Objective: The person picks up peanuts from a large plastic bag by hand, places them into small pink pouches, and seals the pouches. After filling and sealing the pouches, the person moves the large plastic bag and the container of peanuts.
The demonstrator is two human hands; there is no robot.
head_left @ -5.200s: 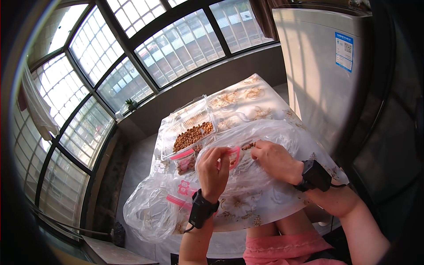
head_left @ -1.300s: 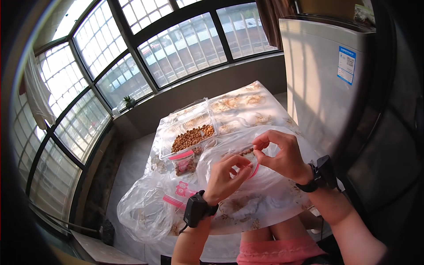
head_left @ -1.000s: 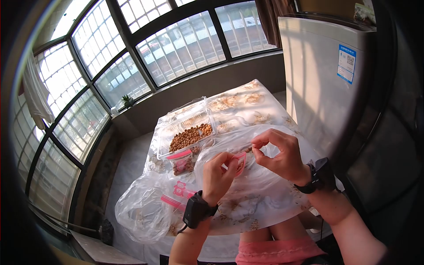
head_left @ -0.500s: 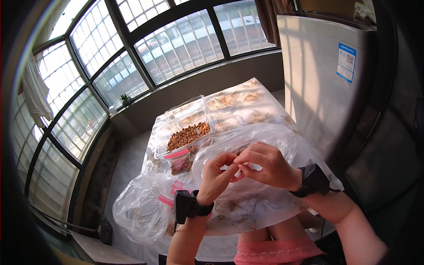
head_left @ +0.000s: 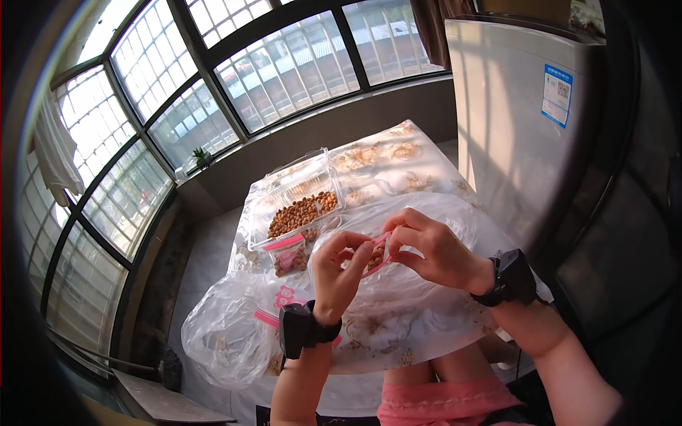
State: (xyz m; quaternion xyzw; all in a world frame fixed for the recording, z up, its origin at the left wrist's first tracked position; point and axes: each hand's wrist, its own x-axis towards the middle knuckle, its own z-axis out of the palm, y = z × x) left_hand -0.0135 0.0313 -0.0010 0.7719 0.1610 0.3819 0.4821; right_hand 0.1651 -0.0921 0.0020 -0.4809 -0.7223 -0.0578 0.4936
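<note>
Between my two hands is a small clear zip bag (head_left: 377,257) with a pink top edge and brown nuts inside. My left hand (head_left: 339,273) pinches its left end, and my right hand (head_left: 435,250) pinches the opposite end of the pink edge. The bag's mouth looks spread, though fingers cover part of it. Just left of my left hand stands another zip bag (head_left: 288,259), pink-topped and filled with nuts. Behind that, a clear plastic box (head_left: 257,234) holds a heap of loose brown nuts (head_left: 304,214).
A crumpled clear plastic bag (head_left: 220,334) lies at the table's left front, beside a flat pink-edged bag with a bear print (head_left: 284,296). Under my hands spreads a large clear plastic bag (head_left: 455,220). A refrigerator (head_left: 508,135) stands beyond the table's right side.
My hands have moved apart from a close pinch. The pink edge and the nuts in the bag now show between them, and my right hand has risen slightly.
</note>
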